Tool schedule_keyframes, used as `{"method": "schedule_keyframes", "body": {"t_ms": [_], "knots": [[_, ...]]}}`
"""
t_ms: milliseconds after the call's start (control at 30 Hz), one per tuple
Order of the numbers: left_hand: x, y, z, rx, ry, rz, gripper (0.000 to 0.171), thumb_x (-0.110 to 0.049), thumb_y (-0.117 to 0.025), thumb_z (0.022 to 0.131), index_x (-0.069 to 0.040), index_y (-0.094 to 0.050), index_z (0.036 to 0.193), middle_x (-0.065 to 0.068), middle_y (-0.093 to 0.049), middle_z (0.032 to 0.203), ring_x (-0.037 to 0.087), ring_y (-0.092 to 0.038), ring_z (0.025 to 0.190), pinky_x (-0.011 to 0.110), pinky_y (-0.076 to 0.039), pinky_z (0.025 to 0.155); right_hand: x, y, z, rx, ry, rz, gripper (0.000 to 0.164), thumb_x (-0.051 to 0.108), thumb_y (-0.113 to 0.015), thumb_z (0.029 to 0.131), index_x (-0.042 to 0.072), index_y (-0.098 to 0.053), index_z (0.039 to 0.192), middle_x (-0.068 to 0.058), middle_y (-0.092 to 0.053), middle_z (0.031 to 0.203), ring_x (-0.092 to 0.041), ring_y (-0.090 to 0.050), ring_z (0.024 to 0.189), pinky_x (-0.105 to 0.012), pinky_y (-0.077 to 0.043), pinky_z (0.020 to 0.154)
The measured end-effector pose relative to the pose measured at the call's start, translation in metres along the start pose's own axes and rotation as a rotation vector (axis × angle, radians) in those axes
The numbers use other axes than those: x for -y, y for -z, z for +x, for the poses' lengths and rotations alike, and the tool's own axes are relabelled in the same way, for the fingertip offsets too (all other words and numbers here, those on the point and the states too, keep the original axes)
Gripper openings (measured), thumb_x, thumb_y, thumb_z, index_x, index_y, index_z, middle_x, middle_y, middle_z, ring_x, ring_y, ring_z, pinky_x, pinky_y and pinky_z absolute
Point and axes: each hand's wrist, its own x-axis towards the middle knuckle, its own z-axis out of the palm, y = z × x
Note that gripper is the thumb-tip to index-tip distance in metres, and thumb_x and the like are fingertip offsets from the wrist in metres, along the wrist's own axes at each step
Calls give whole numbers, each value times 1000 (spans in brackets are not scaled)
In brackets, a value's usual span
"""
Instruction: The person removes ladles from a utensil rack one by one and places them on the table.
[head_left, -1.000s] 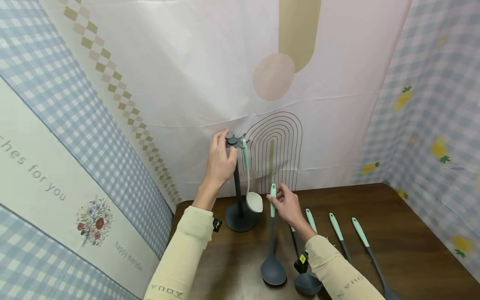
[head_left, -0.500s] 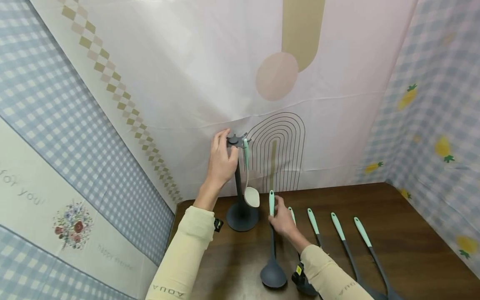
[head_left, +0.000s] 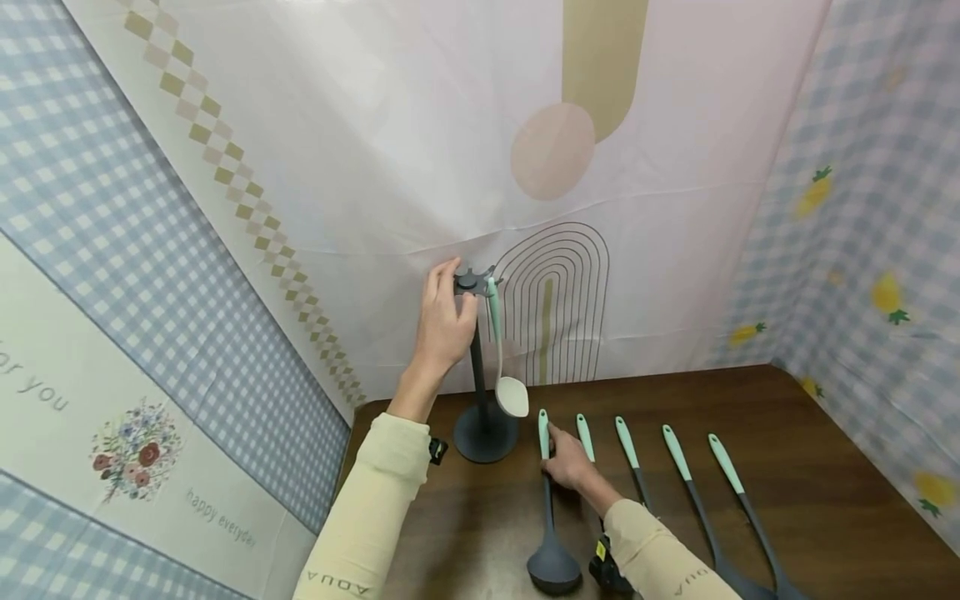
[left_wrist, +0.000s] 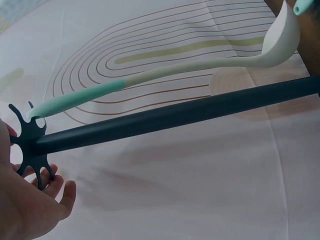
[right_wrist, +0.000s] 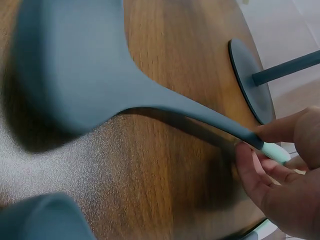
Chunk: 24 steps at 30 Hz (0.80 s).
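Observation:
A dark utensil stand (head_left: 477,350) with a ring of hooks on top stands at the back of the table. My left hand (head_left: 444,321) holds its hook top (left_wrist: 35,142) between thumb and fingers. From one hook hangs a white ladle (left_wrist: 200,65) with a mint handle. Low over the table, my right hand (head_left: 567,460) pinches a dark grey ladle (head_left: 553,567) where the shaft meets its mint handle (head_left: 543,429). The right wrist view shows that ladle's bowl (right_wrist: 85,65) large and close, with thumb and fingers on the shaft (right_wrist: 225,122).
Several more dark utensils with mint handles (head_left: 675,450) lie in a row to the right on the brown wooden table (head_left: 817,500). The stand's round base (head_left: 486,437) is left of my right hand. Patterned cloths (head_left: 420,167) hang behind and at both sides.
My right hand has come down and nearer with the dark ladle, away from the back of the table. The hanging white ladle has swung slightly. My left hand has stayed at the stand's top.

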Motion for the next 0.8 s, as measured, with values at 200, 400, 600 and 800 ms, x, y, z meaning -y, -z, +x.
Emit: {"method": "schedule_keyframes", "body": {"t_ms": [200,400,600,800], "knots": [[0,-1,2,4,-4,0,62,-21,-44,102,-3,-40,162,15,-39,161,32,-42,145,52,-39,116,-6,2,1,-6,28,-38,76,-6,-74,84,-16,-42,153,-12,-52,92,-18,-45,71,-33,-42,64],[1,-4,1,-20,0,1,60,-20,-44,103,-3,-42,160,14,-40,160,32,-41,145,52,-40,115,-10,2,2,-45,52,-105,64,-1,-82,82,-14,-56,140,-6,-54,85,-19,-49,74,-37,-45,70],[-1,-5,-5,-113,6,83,62,-38,-52,106,-2,-46,156,16,-40,157,34,-42,143,52,-42,112,1,20,4,-121,44,-118,46,4,-76,90,-10,-62,132,-11,-67,92,-27,-65,86,-47,-56,77],[-10,-2,-10,-225,84,81,68,-41,-70,102,2,-48,150,22,-51,143,36,-55,128,50,-50,104,56,63,14,-329,168,3,27,10,-66,101,-3,-71,125,-13,-71,102,-32,-67,96,-49,-56,86]]}}
